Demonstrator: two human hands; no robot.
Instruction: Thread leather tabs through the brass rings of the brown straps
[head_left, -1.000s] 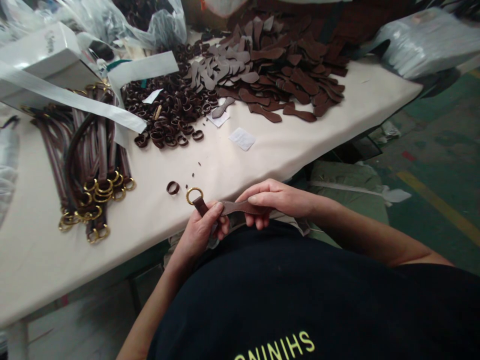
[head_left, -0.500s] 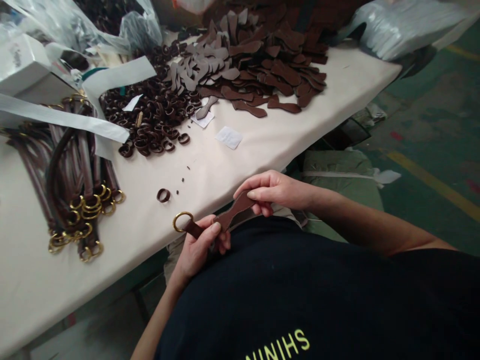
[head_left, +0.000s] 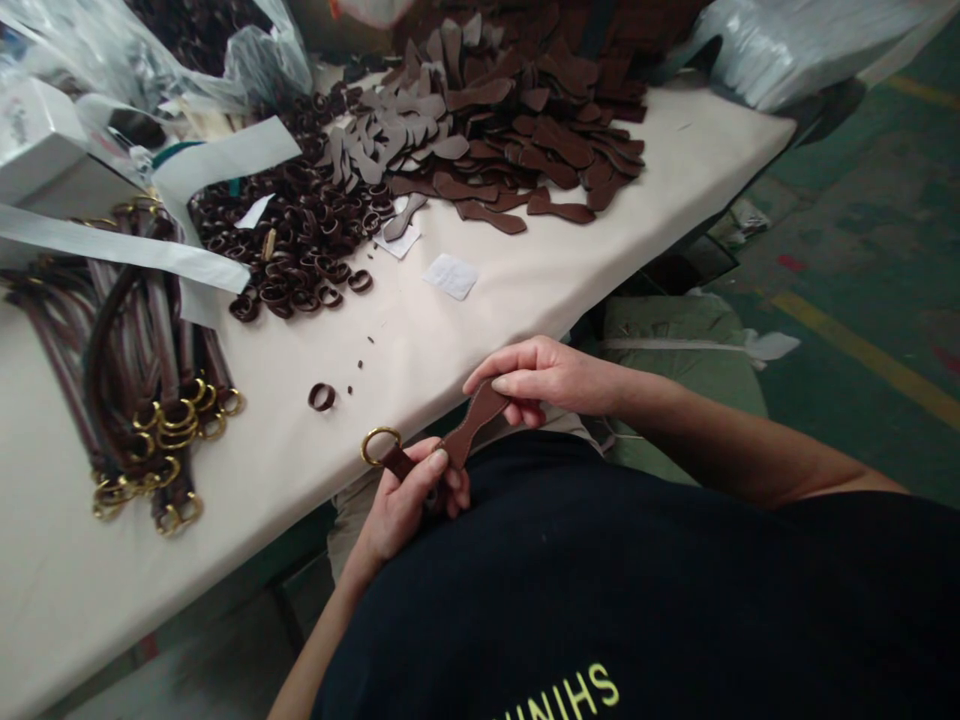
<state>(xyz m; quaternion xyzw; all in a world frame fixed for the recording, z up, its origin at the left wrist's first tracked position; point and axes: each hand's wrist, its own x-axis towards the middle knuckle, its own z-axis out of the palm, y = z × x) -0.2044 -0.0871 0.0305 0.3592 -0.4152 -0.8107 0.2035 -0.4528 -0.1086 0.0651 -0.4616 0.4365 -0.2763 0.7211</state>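
Note:
A brown stitched leather strap piece (head_left: 471, 425) is stretched between my two hands, just off the table's front edge. My left hand (head_left: 412, 495) pinches its lower left end between thumb and fingers. From the same hand a short brown leather tab with a gold ring (head_left: 381, 447) sticks out toward the table. My right hand (head_left: 532, 380) grips the wide upper right end, thumb on top and fingers beneath. On the table, left of the ring, lies a single small dark leather loop (head_left: 322, 397) with a few dark bits near it.
The cream table (head_left: 330, 470) holds a pile of leather straps (head_left: 555, 140), a heap of dark loops (head_left: 300, 240) and leather handles with gold rings (head_left: 150, 350). White paper strips (head_left: 120, 248) cross the handles. Plastic bags (head_left: 810, 45) lie at the back right.
My left hand and the gold ring have moved slightly right, closer to my right hand. The strap piece now slants more steeply. The table scene has shifted a little left in view.

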